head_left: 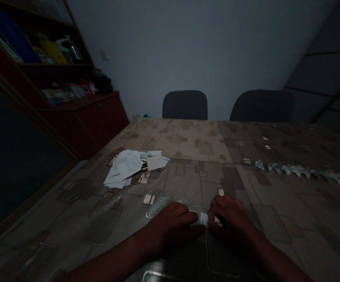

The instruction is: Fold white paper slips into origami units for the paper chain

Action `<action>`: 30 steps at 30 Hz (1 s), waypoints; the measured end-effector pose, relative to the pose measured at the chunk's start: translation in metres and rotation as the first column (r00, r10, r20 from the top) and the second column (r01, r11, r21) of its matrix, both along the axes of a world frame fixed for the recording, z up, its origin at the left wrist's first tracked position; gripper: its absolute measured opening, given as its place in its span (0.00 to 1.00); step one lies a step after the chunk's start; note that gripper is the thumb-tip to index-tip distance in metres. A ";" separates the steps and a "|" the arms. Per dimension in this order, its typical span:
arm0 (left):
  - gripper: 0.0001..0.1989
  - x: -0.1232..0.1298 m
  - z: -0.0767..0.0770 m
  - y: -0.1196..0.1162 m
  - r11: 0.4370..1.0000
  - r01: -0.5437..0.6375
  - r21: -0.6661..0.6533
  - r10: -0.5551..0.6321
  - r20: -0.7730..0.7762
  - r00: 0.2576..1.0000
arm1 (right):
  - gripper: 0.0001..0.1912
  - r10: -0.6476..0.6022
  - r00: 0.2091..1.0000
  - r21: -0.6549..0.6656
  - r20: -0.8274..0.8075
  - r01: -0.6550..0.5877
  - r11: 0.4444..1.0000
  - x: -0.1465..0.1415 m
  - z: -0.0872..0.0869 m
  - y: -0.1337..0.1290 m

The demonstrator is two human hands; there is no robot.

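Note:
Near the front of the table, my left hand [178, 221] and my right hand [228, 215] meet around a small piece of folded paper [203, 219]. Both hands are closed, and the paper shows pale with faint print between the fingertips. The thumb and fingers of each hand pinch it from opposite sides. Much of the paper is hidden by the fingers. Further off to the left lies a loose pile of printed paper pieces [125, 166]. Over to the right, a row of folded paper shapes [297, 170] stretches across the cloth.
A patterned tablecloth [184, 176] covers the table. Two dark chairs [184, 105] stand behind its far edge, against a pale wall. At the left is a wooden cabinet [96, 121] with filled shelves. The room is dim.

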State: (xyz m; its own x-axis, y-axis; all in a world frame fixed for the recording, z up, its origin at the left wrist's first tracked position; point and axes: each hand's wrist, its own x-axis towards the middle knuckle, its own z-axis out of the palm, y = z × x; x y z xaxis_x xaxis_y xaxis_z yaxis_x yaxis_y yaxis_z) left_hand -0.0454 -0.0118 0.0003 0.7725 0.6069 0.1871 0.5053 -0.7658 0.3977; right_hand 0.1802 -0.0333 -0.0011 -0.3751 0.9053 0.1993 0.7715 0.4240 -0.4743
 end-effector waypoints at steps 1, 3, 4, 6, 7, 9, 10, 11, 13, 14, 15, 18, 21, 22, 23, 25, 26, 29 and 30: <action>0.11 0.000 0.000 0.000 1.000 -0.005 0.005 0.005 0.002 1.000 | 0.09 -0.003 1.000 -0.002 0.001 0.003 1.000 0.000 0.000 0.000; 0.11 0.000 -0.001 0.000 1.000 -0.009 0.000 0.009 0.001 1.000 | 0.09 -0.005 1.000 0.006 -0.001 0.005 1.000 -0.001 0.000 -0.001; 0.11 0.000 -0.001 0.000 1.000 -0.009 -0.009 0.009 -0.003 1.000 | 0.09 -0.004 1.000 0.012 0.001 0.004 1.000 -0.002 0.000 -0.001; 0.10 0.000 -0.001 0.000 0.999 -0.004 -0.033 0.003 -0.013 1.000 | 0.10 -0.019 1.000 0.027 0.007 0.019 0.999 -0.002 0.000 -0.002; 0.10 0.000 0.000 0.000 0.999 -0.004 -0.042 0.003 -0.016 1.000 | 0.10 -0.030 0.999 0.031 0.011 0.030 0.999 -0.003 0.000 -0.002; 0.09 0.000 -0.001 0.000 0.999 -0.015 -0.052 0.014 -0.012 1.000 | 0.11 -0.055 0.998 0.021 0.015 0.055 0.998 -0.002 0.000 -0.003; 0.09 0.000 -0.001 0.000 0.998 -0.019 -0.058 0.019 -0.010 1.000 | 0.13 -0.069 0.997 0.007 0.015 0.069 0.998 -0.002 0.001 -0.004; 0.08 0.000 -0.002 0.000 0.998 -0.020 -0.064 0.019 -0.010 1.000 | 0.14 -0.082 0.996 -0.010 0.017 0.082 0.997 -0.001 0.001 -0.004; 0.08 0.001 -0.003 0.000 0.998 -0.016 -0.058 0.015 -0.009 1.000 | 0.15 -0.119 0.993 -0.038 0.023 0.120 0.992 0.001 0.001 -0.006; 0.08 0.001 -0.005 0.000 0.999 -0.012 -0.048 0.012 -0.006 1.000 | 0.15 -0.136 0.990 -0.049 0.024 0.137 0.989 0.001 0.001 -0.006; 0.08 0.001 -0.006 0.001 0.999 -0.010 -0.041 0.010 -0.003 1.000 | 0.15 -0.148 0.989 -0.058 0.026 0.150 0.987 0.001 0.001 -0.006; 0.07 0.002 -0.007 0.001 0.999 -0.012 -0.042 0.012 0.013 1.000 | 0.11 -0.180 0.983 -0.087 0.038 0.183 0.979 0.000 -0.001 -0.006; 0.07 0.003 -0.006 0.000 0.999 -0.019 -0.047 0.019 0.016 1.000 | 0.06 -0.189 0.978 -0.089 0.082 0.196 0.976 -0.003 -0.006 -0.005; 0.07 0.003 -0.005 -0.001 0.998 -0.020 -0.053 0.021 0.015 1.000 | 0.06 -0.189 0.978 -0.081 0.093 0.196 0.977 -0.003 -0.008 -0.004; 0.08 0.003 -0.004 -0.001 0.998 -0.023 -0.060 0.024 0.017 1.000 | 0.07 -0.192 0.976 -0.069 0.098 0.199 0.978 -0.003 -0.009 -0.004; 0.08 0.003 -0.003 -0.002 0.997 -0.032 -0.076 0.034 0.021 0.999 | 0.08 -0.197 0.976 -0.065 0.096 0.203 0.977 -0.002 -0.010 -0.005; 0.08 0.003 -0.002 -0.002 0.996 -0.038 -0.081 0.040 0.023 0.999 | 0.09 -0.196 0.976 -0.078 0.093 0.204 0.976 -0.001 -0.010 -0.005; 0.08 0.002 -0.001 -0.003 0.994 -0.048 -0.100 0.050 0.024 0.998 | 0.08 -0.186 0.978 -0.147 0.091 0.198 0.969 0.002 -0.006 -0.006; 0.08 0.002 -0.001 -0.003 0.993 -0.047 -0.109 0.049 0.022 0.999 | 0.08 -0.183 0.979 -0.169 0.092 0.196 0.966 0.003 -0.004 -0.006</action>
